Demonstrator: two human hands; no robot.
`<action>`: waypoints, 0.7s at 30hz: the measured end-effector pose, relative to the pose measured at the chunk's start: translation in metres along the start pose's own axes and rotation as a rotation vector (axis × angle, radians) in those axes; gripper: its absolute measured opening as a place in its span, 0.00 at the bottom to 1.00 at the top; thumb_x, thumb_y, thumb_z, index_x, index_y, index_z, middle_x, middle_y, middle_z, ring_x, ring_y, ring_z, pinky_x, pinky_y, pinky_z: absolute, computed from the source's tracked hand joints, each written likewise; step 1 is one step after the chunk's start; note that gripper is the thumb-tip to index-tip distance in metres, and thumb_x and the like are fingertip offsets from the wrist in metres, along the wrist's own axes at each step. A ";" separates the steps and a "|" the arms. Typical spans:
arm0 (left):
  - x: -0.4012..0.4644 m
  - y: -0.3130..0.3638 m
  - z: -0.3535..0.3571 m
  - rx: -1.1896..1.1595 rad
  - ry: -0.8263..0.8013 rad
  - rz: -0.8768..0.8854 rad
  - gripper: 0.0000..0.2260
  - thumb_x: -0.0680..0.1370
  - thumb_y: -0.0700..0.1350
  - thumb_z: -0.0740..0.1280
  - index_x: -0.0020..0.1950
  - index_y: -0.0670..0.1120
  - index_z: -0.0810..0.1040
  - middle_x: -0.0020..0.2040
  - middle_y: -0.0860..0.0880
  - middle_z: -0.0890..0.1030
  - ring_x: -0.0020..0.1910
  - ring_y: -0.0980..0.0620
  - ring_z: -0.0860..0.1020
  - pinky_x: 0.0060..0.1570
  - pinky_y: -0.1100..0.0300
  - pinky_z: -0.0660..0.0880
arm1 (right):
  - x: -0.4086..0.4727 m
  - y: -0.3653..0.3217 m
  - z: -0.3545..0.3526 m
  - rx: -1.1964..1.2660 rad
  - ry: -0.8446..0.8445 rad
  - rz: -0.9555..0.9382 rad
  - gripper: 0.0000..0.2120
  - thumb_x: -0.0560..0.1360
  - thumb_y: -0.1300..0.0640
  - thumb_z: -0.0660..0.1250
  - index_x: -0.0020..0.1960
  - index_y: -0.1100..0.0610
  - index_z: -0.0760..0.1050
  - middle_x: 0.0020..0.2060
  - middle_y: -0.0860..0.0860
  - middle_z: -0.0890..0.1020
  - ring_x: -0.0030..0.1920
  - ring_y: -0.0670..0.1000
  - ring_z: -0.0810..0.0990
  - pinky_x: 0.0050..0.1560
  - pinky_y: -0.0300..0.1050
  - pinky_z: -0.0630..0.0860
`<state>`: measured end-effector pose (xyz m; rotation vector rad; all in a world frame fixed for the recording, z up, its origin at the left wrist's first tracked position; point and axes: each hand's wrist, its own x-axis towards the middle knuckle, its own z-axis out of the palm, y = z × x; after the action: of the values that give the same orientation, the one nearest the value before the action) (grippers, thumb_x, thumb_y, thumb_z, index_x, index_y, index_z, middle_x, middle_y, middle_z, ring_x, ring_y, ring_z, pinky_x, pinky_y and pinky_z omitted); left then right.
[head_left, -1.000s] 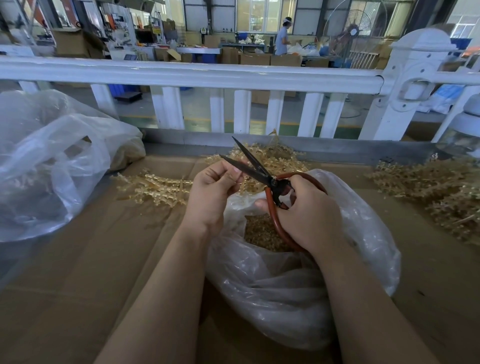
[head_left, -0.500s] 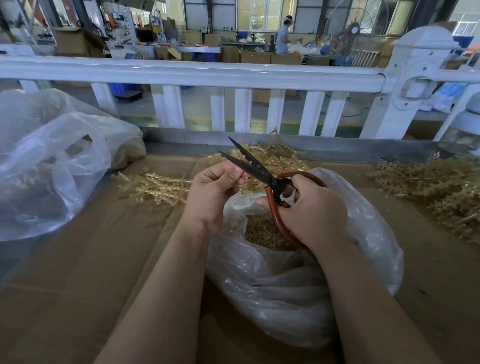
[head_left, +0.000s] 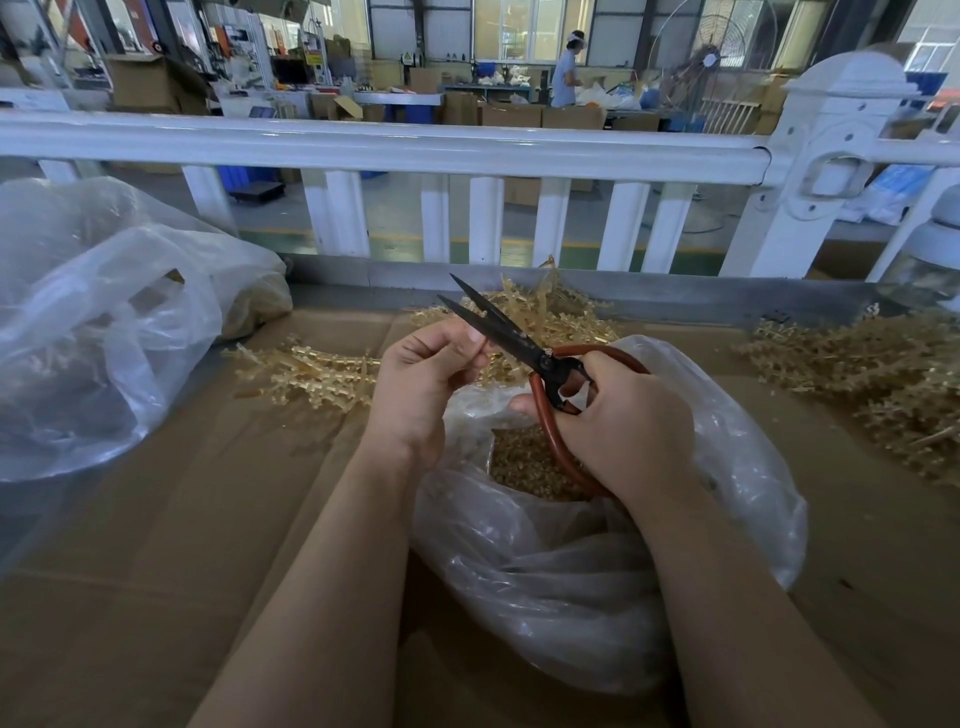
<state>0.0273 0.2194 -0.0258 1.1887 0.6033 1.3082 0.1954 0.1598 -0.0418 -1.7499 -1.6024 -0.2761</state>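
Cardboard (head_left: 182, 545) covers the bench, and we take the open plastic bag (head_left: 727, 467) at its middle as our landmark. Over the bag's mouth our right hand (head_left: 623, 421) is curled through the red loops of the scissors (head_left: 511, 338). Their dark blades stand apart and point up and away from the bag toward the white railing (head_left: 415, 148). Just left of the bag's mouth, our left hand (head_left: 421, 379) has thumb and fingertips clamped on a small sprig (head_left: 484, 349), held right against the lower blade. The fingers hide most of it, so we cannot tell how much is left to trim. To cut well, we judge that we should feed the sprig deep toward the pivot, where the blades bite hardest, and draw the pinching fingertips back from the edge before closing. A short, firm snip should do, with the cut kept above the bag's mouth so the offcut drops among the cut bits (head_left: 524, 467) inside. Tilting the blades further from the bag risks flinging pieces onto the golden sprigs (head_left: 311, 369) heaped just behind and to the left of the bag.
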 end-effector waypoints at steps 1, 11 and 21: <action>0.000 -0.001 0.000 0.029 -0.004 0.020 0.08 0.75 0.36 0.68 0.36 0.43 0.80 0.35 0.45 0.76 0.35 0.54 0.72 0.41 0.61 0.70 | 0.000 -0.001 -0.001 0.000 0.003 0.001 0.34 0.65 0.17 0.52 0.43 0.46 0.75 0.33 0.35 0.71 0.31 0.35 0.68 0.32 0.30 0.65; -0.002 0.002 0.004 0.078 -0.081 0.067 0.08 0.71 0.42 0.71 0.32 0.50 0.83 0.33 0.50 0.79 0.35 0.56 0.75 0.42 0.64 0.74 | 0.001 0.001 -0.002 0.000 0.021 -0.014 0.33 0.66 0.19 0.55 0.40 0.49 0.75 0.32 0.38 0.75 0.32 0.38 0.72 0.32 0.35 0.73; -0.002 -0.003 0.008 0.172 0.028 0.188 0.08 0.77 0.30 0.66 0.53 0.39 0.78 0.36 0.50 0.84 0.36 0.54 0.80 0.39 0.62 0.77 | 0.001 0.003 0.001 0.007 -0.020 0.017 0.39 0.63 0.16 0.48 0.43 0.48 0.77 0.34 0.38 0.77 0.32 0.37 0.71 0.32 0.29 0.66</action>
<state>0.0353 0.2149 -0.0259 1.3971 0.6471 1.4561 0.1980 0.1610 -0.0432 -1.7653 -1.5995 -0.2454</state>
